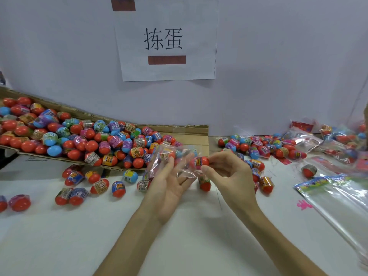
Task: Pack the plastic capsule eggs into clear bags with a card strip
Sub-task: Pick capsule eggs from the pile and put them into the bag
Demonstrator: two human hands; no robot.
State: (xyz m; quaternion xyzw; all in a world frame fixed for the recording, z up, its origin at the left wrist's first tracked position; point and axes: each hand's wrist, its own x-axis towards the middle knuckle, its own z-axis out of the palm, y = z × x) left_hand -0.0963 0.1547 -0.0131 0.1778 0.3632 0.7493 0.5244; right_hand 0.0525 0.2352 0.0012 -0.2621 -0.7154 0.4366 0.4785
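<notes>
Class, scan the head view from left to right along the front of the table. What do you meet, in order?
Purple-wrapped egg, blue egg, left hand holding a clear bag, red egg pinched by the right hand, stack of empty bags.

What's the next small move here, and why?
Probably push the red egg on into the clear bag. The right hand pinches the egg at what looks like the bag's open end, and the left hand holds the bag, which already has eggs in it.
</notes>
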